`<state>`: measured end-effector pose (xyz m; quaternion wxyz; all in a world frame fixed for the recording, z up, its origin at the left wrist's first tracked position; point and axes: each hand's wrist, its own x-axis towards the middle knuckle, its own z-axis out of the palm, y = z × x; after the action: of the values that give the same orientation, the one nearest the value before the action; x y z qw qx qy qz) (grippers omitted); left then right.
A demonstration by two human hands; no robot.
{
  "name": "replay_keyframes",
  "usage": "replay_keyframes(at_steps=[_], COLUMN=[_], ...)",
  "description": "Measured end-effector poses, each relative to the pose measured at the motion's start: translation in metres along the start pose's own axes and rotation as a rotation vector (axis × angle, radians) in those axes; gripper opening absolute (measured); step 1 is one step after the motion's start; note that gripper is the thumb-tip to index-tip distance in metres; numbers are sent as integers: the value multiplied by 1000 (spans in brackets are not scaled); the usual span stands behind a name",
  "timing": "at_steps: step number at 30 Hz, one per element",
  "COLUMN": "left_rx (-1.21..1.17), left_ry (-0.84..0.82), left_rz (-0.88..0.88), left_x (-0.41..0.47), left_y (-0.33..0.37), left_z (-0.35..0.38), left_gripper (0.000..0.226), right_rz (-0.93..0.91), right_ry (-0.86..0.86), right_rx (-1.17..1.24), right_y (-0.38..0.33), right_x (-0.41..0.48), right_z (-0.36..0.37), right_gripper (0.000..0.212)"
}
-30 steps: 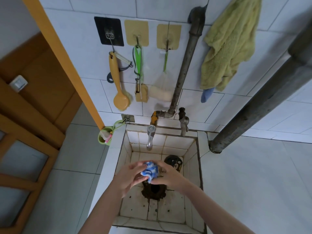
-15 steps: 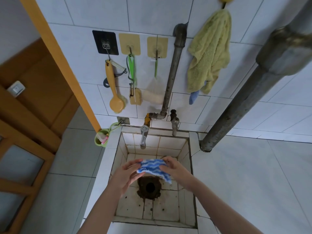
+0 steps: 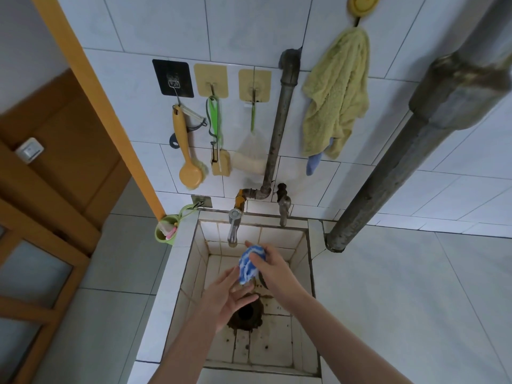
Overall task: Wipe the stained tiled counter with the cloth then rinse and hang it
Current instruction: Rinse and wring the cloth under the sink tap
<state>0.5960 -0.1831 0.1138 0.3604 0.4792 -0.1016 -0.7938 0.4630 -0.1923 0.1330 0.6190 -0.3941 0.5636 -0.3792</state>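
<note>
- Half a second ago you held the cloth (image 3: 250, 263) spread between both hands; now it is bunched into a wad over the sink (image 3: 194, 273), just on the near side of the tap (image 3: 234, 225).
- Your right hand (image 3: 273, 268) has its grip clamped round the wad. Your left hand (image 3: 227, 296) lies open, fingers straight, just under its lower end.
- I judge the rinse is ending and the hanging comes next.
- The cloth is soft, crumpled and striped blue and white. The sink is hard square tile, stained brown round the drain (image 3: 246, 314).

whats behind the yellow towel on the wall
A strip of blue fabric pokes out below the yellow towel hanging from the smiley hook; the rest is covered.
</note>
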Motion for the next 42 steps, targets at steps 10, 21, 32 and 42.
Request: replay_keyframes(at_steps=[10, 21, 32, 42], left_rx=[92, 582, 661, 759], left_ry=[139, 241, 318, 269], left_rz=[200, 390, 429, 265], left_x=[4, 10, 23, 30], left_y=[3, -14, -16, -8], left_z=[3, 22, 15, -32], left_gripper=[29, 23, 32, 20], right_rz=[49, 288, 306, 345], right_ry=[-26, 118, -64, -24], right_rx=[-6, 215, 424, 373], right_y=[9, 31, 36, 37], right_x=[-2, 9, 13, 33], right_z=[2, -4, -14, -37], right_gripper=[28, 25, 25, 12])
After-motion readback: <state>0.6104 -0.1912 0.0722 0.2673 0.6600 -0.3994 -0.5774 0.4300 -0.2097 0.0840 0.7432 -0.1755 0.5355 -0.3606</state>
